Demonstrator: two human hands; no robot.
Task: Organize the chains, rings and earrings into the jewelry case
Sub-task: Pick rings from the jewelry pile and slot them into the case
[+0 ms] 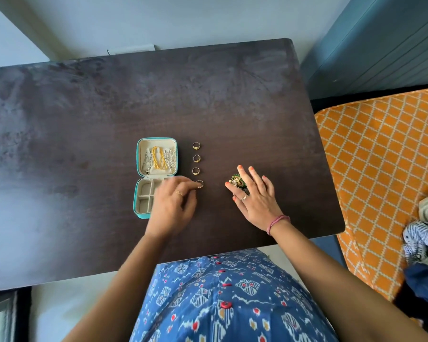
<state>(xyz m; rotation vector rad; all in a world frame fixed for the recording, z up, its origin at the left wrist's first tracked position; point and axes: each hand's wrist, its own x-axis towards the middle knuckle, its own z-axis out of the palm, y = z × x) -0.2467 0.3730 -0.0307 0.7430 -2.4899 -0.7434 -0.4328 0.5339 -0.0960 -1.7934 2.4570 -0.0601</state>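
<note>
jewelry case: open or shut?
Open. The jewelry case lies flat on the table, lid half holding chains, divided tray exposed.

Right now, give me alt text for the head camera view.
A person's left hand pinches the nearest of four rings lined up beside an open teal jewelry case holding chains, on a dark table. The right hand hovers over a pile of earrings.

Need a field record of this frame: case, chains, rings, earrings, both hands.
case: teal jewelry case, open on the dark table
chains: gold and silver chains in the lid half
compartments: the visible ones look empty
rings: four in a column right of the case; nearest one at left-hand fingertips
earrings: small pile under right-hand fingers
left hand: grip on ring not yet clear
right hand: fingers spread
</note>
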